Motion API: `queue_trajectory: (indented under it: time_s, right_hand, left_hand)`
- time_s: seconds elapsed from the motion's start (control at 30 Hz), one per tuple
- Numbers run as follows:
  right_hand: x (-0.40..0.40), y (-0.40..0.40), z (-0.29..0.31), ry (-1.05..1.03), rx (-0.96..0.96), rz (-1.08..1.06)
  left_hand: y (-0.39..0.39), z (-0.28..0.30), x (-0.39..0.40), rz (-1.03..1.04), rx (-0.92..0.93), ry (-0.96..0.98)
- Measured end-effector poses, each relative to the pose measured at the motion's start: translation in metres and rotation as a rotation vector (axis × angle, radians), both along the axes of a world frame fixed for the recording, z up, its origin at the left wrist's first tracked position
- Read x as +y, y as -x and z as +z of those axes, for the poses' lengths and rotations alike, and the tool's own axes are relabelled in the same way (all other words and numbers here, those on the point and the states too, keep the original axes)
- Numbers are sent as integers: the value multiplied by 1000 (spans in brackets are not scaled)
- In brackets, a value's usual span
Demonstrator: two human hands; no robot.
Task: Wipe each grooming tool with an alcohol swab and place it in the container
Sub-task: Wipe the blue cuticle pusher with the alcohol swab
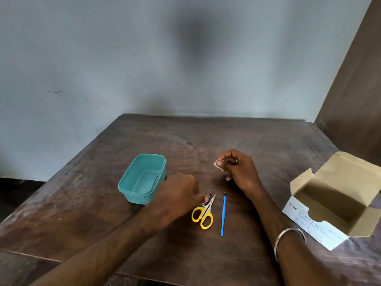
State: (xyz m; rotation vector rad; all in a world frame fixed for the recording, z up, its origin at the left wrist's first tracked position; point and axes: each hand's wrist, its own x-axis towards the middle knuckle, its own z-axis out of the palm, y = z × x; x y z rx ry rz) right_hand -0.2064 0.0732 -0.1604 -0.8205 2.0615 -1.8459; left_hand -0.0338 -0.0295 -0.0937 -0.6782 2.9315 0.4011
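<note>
Scissors [203, 213] lie on dark wooden table [247, 141] against grey wall [103, 58].

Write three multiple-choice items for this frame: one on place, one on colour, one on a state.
1. Where is the container relative to the scissors?
A. Left of them
B. Right of them
C. Under them

2. What colour are the scissors' handles?
A. Blue
B. Yellow
C. Teal

3. How does the swab box stand?
A. Sealed
B. Crushed flat
C. Open, flaps up

Key: 1 A, the teal container sits left of the tools; 2 B, both loops are yellow; 3 C, its flaps stand up and the inside shows.
</note>
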Motion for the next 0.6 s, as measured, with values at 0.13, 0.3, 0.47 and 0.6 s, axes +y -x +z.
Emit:
queue_trajectory:
  time_s: [0.13,0.3,0.47,0.6]
  right_hand:
    - [0,1,0,-18,8,-2]
    - [-2,1,-1,-54,18,-10]
    - [-1,-2,2,-64,43,-17]
    - [0,-3,3,-18,14,-7]
  left_hand:
    - [-4,-3,0,31,-86,-99]
    - [-8,-6,9,37,45,41]
    - [-1,-8,30,-56,132,76]
    - [10,-19,41,-64,87,93]
